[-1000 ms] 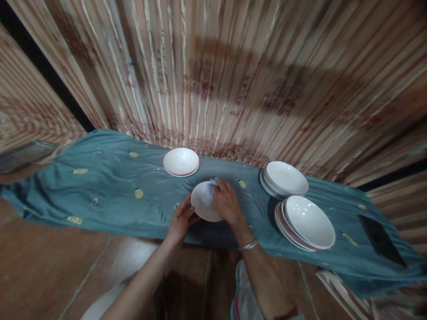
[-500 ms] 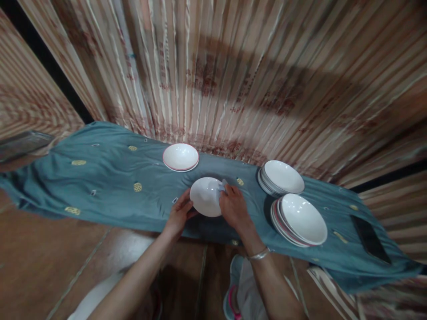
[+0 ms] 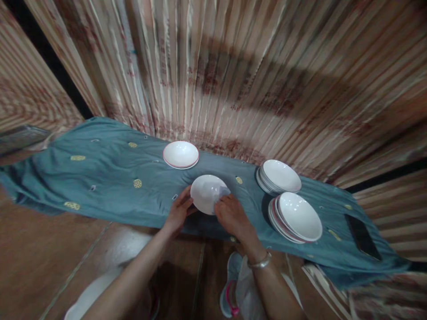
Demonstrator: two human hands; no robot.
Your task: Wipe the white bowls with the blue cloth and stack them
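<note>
A white bowl (image 3: 204,192) is tilted above the near edge of the cloth-covered table. My left hand (image 3: 180,209) grips its left rim, with the thumb at the edge and the other fingers partly hidden beneath. My right hand (image 3: 231,214) is closed on a pale grey-white cloth (image 3: 223,192), pressed against the inside of the bowl at its right. Behind the bowl sits a small stack of red-rimmed white bowls (image 3: 181,154). To the right stand two taller stacks, a far bowl stack (image 3: 282,176) and a near bowl stack (image 3: 300,217) with some red rims.
A teal tablecloth (image 3: 110,178) with yellow pineapple prints covers the long, narrow table. A black phone (image 3: 363,237) lies near its right end. A patterned curtain (image 3: 207,80) hangs close behind. A clear tray-like object (image 3: 22,138) is at far left.
My right hand has moved the cloth slightly down along the inner right side of the bowl. My left hand keeps its grip. The view has shifted a little.
</note>
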